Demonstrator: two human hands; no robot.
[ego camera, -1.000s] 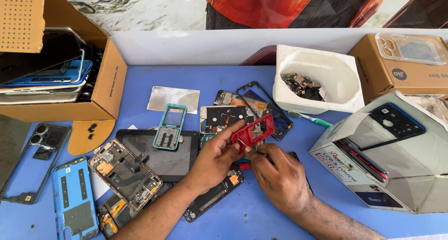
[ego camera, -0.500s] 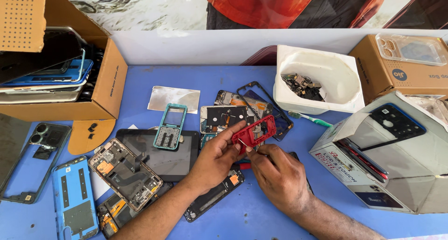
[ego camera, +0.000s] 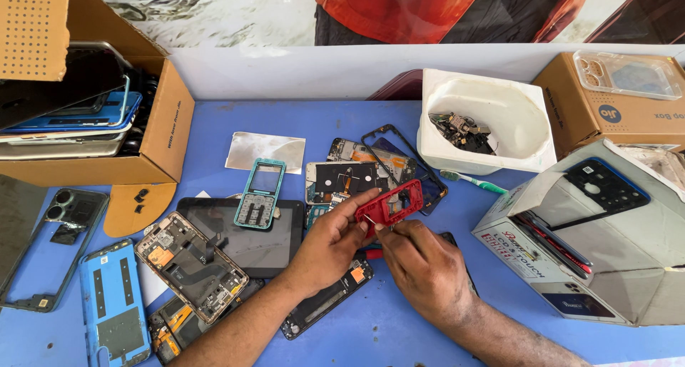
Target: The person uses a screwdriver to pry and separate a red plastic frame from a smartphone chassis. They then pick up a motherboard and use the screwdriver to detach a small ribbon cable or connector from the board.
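Left hand [ego camera: 330, 244] fingers pinch red phone frame [ego camera: 389, 203]; right hand [ego camera: 421, 267] fingers grip thin tool, probably, at its lower edge; frame looks stripped.

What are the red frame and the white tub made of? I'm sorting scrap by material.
Red frame, held by the left hand: probably moulded plastic, uniform colour, thin ribs. White tub: looks like foam, thick matte walls.

Left hand [ego camera: 330, 242] pinches a red phone frame [ego camera: 389, 202] tilted above the blue table [ego camera: 214, 124] — right hand [ego camera: 422, 266] touches its lower edge. Teal keypad frame [ego camera: 259, 194] lies on a dark tablet [ego camera: 246, 235] just left; white tub [ego camera: 487, 121] of small parts sits behind.
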